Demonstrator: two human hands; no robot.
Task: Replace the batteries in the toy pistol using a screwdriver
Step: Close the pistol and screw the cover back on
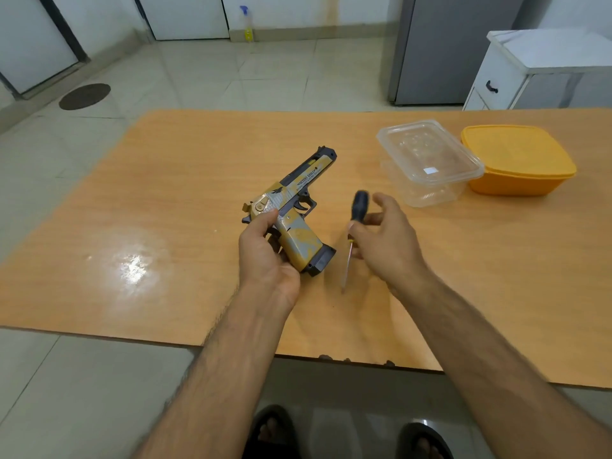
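Gold-and-grey toy pistol [291, 207] muzzle away above the table; black-handled screwdriver [353, 226] tip down.

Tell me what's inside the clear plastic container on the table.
The clear container has its lid on and looks empty; only a small white label or glint shows through. The orange tub beside it is opaque, its contents hidden.

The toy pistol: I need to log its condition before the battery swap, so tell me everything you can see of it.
The toy pistol looks like plastic, tan-yellow and grey camouflage with dark grey slide top, trigger and base plate. Small lettering runs along the slide. It appears closed and whole. The left hand holds it by its grip, muzzle pointing away and to the right, over the wooden table. The right hand's screwdriver is beside it, not touching.
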